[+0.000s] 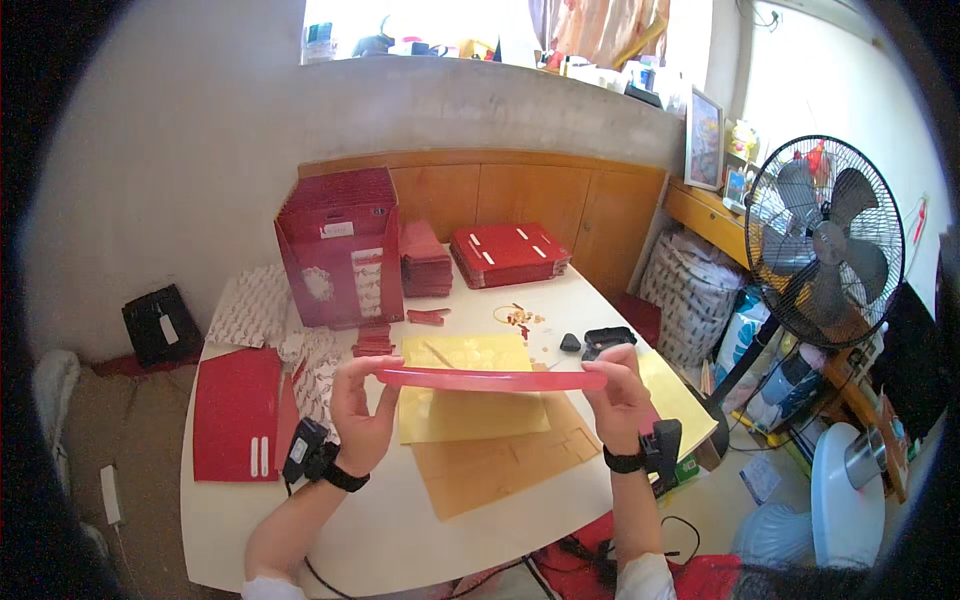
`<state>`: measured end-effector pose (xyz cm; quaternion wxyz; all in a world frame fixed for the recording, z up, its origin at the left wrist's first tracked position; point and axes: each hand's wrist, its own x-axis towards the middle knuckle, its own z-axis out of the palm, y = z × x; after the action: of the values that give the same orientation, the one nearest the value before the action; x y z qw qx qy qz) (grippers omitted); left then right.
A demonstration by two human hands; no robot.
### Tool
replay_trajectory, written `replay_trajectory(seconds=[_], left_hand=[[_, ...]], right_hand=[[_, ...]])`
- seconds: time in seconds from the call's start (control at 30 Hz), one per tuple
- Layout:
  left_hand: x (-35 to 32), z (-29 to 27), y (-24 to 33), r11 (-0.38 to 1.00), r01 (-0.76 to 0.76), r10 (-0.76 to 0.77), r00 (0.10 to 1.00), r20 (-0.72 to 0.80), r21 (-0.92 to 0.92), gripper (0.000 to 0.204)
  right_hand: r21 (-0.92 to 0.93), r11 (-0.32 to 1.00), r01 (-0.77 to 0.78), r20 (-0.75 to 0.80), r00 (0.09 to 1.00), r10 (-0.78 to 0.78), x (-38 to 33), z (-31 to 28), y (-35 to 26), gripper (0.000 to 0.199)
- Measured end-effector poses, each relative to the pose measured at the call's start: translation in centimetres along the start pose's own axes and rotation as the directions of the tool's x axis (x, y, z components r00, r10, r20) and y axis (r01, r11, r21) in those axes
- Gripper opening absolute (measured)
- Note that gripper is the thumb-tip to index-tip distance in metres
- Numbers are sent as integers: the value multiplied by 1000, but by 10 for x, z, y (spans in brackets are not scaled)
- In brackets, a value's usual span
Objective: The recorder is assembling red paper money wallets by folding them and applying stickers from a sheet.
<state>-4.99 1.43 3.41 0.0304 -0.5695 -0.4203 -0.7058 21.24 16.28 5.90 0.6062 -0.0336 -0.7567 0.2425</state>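
A thin, glossy red panel (pixel 495 380), seen nearly edge-on, is held level above the table by its two ends. My left hand (pixel 362 410) pinches its left end, and my right hand (pixel 617 398) grips the right end. Under it lie yellow sheets (pixel 470 418) and a tan board (pixel 500 477). To the left, a flat red sheet (pixel 235 415) with two white strips rests near white crumpled pieces (pixel 312 365). Small dark red pieces (pixel 373 340) sit beyond my left hand. Each wrist wears a black strapped device.
A large dark red box (pixel 340 250) packed with sheets stands at the back left. Beside it are a stack of red pieces (pixel 425 262) and a red stack with white strips (pixel 510 252). A black case (pixel 607 340) lies beyond my right hand. A fan (pixel 828 240) stands at right.
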Motion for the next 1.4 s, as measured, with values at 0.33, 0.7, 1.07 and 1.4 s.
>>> replay_trajectory(seconds=[0.33, 0.7, 1.07, 1.4], left_hand=[[26, -15, 33, 995, 86, -88, 995, -40, -44, 29], [-4, -6, -27, 904, 374, -356, 927, 121, -208, 18], [-25, -6, -50, 724, 679, -649, 731, 209, -125, 14], [-31, 14, -44, 656, 752, -641, 599, 481, -62, 11]], right_hand=[[376, 905, -200, -64, 969, 240, 15, 15, -1, 35], [422, 713, -561, 83, 806, 586, -19, 24, 38, 12], [382, 501, -777, 437, 630, 643, -27, 17, 53, 21], [24, 381, -924, 794, 249, 555, -34, 50, 48, 24]])
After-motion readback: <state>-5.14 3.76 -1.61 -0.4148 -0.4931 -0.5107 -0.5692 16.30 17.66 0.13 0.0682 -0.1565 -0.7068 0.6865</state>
